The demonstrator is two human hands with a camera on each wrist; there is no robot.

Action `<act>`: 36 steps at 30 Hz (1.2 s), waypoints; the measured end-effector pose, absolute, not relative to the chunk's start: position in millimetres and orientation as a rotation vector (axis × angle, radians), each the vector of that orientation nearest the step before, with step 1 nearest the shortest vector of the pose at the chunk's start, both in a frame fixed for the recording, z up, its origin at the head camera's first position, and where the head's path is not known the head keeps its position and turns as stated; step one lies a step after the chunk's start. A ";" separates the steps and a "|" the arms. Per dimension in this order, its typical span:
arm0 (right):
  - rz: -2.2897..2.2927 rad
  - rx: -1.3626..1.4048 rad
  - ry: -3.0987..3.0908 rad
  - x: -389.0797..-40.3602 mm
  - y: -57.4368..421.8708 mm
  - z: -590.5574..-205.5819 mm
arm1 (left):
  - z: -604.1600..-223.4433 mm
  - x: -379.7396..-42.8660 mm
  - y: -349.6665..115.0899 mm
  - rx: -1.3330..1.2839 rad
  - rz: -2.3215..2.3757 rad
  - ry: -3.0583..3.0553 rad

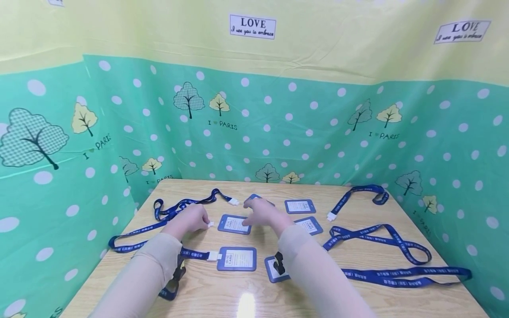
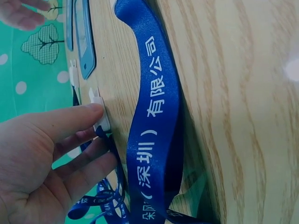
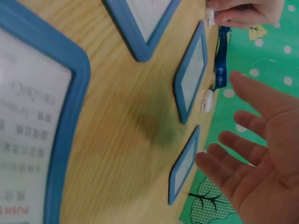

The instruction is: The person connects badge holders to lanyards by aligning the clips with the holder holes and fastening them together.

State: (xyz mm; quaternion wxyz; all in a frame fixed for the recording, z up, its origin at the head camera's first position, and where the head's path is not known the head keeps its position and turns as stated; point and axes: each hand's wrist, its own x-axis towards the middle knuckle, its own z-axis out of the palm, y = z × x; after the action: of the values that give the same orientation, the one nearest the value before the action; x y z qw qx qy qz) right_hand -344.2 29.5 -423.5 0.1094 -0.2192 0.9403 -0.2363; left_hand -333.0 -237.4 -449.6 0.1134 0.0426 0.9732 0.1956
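Note:
In the left wrist view, my left hand [image 2: 56, 154] pinches the white clip [image 2: 101, 116] of a blue lanyard [image 2: 115, 154] between thumb and fingers. That clip is level with a blue-framed badge holder [image 1: 231, 224] just to its right. My right hand [image 1: 264, 214] reaches over the holders with its fingers spread and nothing in its grasp. Its fingertips are close to the back badge holder [image 3: 184, 165], which it partly hides in the head view. Nearer me, another lanyard's white clip [image 1: 214, 256] meets a front badge holder [image 1: 237, 259].
On the right lie more badge holders [image 1: 300, 206] and several blue lanyards [image 1: 381, 238]. A lanyard with a white clip [image 1: 233, 202] lies at the back left. A polka-dot curtain [image 1: 278, 123] encloses the wooden table [image 1: 207, 291]. My right forearm covers part of a front holder [image 1: 274, 274].

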 end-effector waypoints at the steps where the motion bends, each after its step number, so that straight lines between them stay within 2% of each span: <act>1: -0.676 -0.643 2.757 -343.6 28.5 -425.5 | -449.3 -332.7 -237.3 0.125 0.573 2.854; 13: -0.529 -0.578 2.729 -335.2 18.6 -444.6 | -448.3 -330.0 -236.4 0.131 0.583 2.851; 36: -0.347 -0.620 2.829 -329.1 5.6 -447.0 | -450.0 -333.6 -237.6 0.128 0.578 2.858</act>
State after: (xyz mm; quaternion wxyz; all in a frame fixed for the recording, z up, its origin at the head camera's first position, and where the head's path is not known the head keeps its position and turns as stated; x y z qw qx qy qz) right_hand -329.1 5.6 -447.0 0.1123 -0.2114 0.9637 -0.1183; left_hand -333.6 -237.6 -450.0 0.1112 0.0436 0.9731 0.1969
